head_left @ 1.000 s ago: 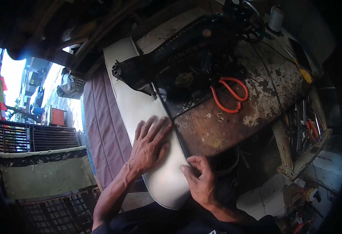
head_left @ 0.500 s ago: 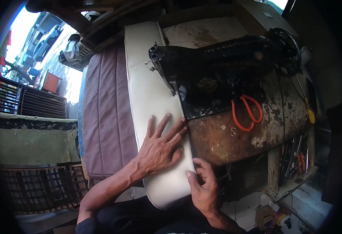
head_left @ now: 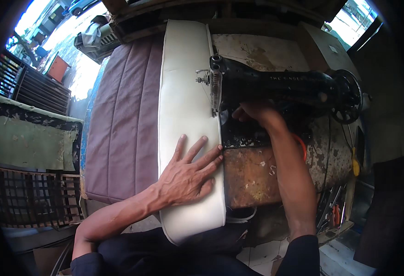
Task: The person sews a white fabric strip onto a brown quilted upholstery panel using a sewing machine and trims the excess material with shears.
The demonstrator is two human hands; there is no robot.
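By the sewing machine [head_left: 257, 77], right hand [head_left: 259, 112], hold unclear; if spread left hand [head_left: 185, 180] presses unevenly, white strip [head_left: 188, 83] could skew.

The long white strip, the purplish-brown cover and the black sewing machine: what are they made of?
The white strip looks like smooth vinyl or leather, with a soft sheen. The purplish-brown cover could be vinyl or cloth; it's wrinkly with seam-like lines. The sewing machine is probably metal, painted black: it looks hard and catches light.
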